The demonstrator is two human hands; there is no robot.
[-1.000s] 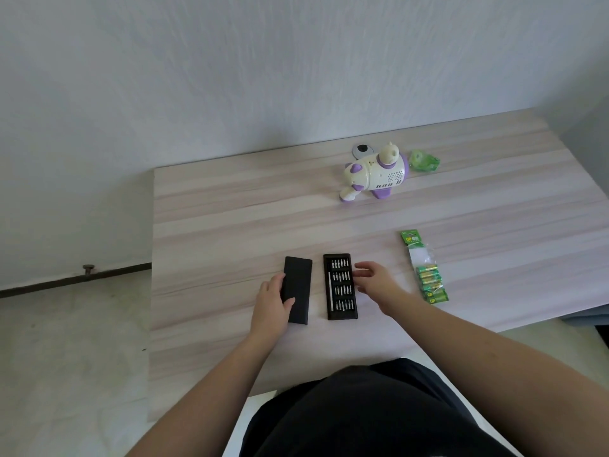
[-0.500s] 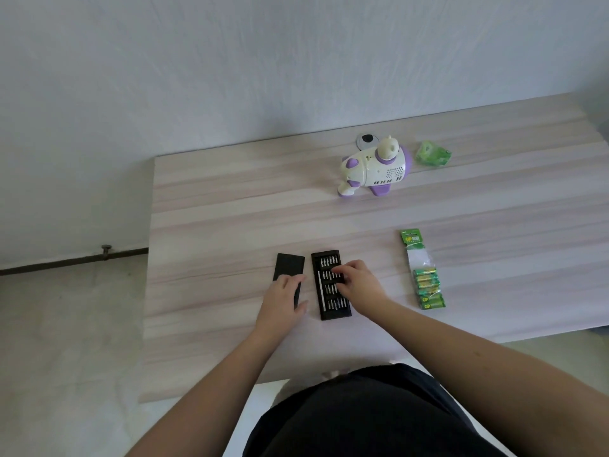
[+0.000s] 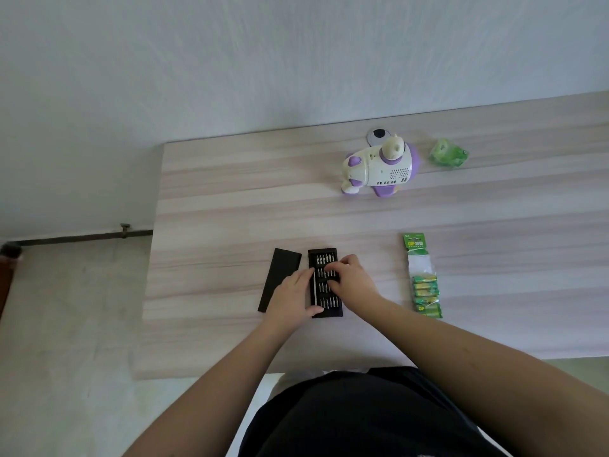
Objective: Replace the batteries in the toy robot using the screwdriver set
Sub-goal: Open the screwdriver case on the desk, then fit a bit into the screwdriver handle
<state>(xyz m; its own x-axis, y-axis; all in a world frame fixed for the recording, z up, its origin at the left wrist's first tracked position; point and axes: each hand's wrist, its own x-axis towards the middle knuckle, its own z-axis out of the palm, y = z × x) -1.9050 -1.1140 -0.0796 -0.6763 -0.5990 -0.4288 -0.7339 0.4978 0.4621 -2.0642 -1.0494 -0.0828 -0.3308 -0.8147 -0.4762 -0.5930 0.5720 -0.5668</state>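
The toy robot [image 3: 379, 168] lay on its side at about one o'clock on the table, well apart from the open screwdriver-bit tray [image 3: 324, 282] near the front edge, where the right hand [image 3: 352, 283] curled its fingers over the middle rows of bits (whether it pinched one I could not tell) and the left hand [image 3: 295, 296] rested on the tray's left edge with relaxed fingers. A careless pull could have tipped the light tray and scattered bits. The wood-grain table [image 3: 230, 209] stood against a plain white wall, the tray's black lid [image 3: 278, 275] at nine o'clock of the tray and the green battery pack [image 3: 423, 278] at three.
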